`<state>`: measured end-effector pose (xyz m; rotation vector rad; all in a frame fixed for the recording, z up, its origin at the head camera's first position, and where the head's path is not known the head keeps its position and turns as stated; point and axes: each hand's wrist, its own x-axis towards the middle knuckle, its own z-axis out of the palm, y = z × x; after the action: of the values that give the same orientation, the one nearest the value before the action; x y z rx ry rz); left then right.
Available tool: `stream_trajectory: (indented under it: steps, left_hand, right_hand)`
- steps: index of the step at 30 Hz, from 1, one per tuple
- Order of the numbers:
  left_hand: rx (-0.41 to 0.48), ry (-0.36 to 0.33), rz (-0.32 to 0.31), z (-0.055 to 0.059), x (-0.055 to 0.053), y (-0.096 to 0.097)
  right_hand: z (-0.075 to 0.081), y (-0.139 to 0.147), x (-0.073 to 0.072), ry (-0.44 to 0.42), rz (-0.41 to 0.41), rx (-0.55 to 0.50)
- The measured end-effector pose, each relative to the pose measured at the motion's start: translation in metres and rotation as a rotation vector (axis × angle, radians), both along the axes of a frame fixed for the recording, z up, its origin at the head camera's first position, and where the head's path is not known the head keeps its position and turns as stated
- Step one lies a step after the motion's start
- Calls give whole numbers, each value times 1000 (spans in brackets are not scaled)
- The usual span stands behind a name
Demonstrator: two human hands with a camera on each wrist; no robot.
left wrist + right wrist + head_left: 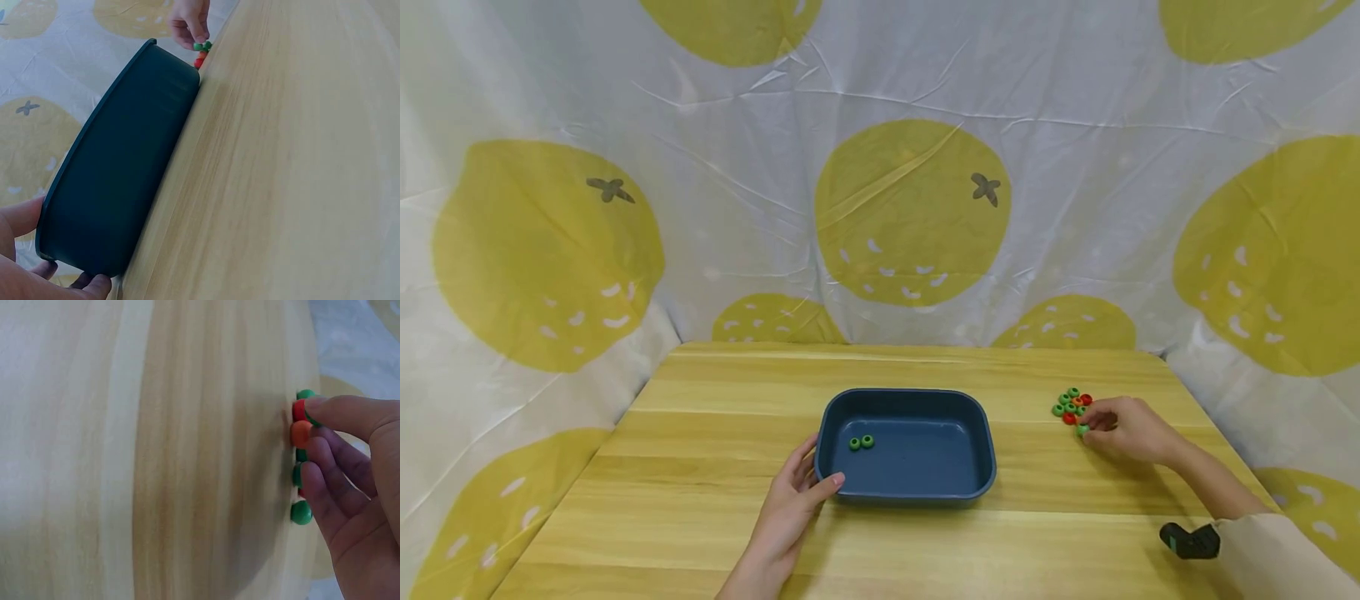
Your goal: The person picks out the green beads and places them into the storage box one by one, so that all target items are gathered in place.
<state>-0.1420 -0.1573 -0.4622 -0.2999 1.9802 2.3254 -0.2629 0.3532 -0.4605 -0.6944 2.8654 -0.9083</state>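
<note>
A dark blue rectangular tray (910, 500) stands on the table, with two green beads (861, 442) lying in its left part. My left hand (790, 500) holds the tray's left end, the thumb over the rim and the other fingers along the outer wall. To the right, my right hand (1131, 429) pinches a green bead (1082, 430) between thumb and fingers, low over the table. Beside its fingertips lies a loose cluster of green, red and orange beads (1070, 407). In the right wrist view the thumb partly hides the pinched bead.
The wooden table (715, 450) ends at the back against a hanging cloth (1075, 208) with yellow fruit prints. A small black device (1190, 542) sits at the right wrist by the sleeve (1277, 554). Bare wood lies between the tray and the bead cluster.
</note>
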Motion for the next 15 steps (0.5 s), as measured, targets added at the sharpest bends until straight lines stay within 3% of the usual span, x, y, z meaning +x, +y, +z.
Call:
stream_trajectory:
  steps: [15]
  left_hand:
    - [-7, -8, 8, 3, 0, 1]
  right_hand:
    - [18, -23, -6, -10, 13, -32]
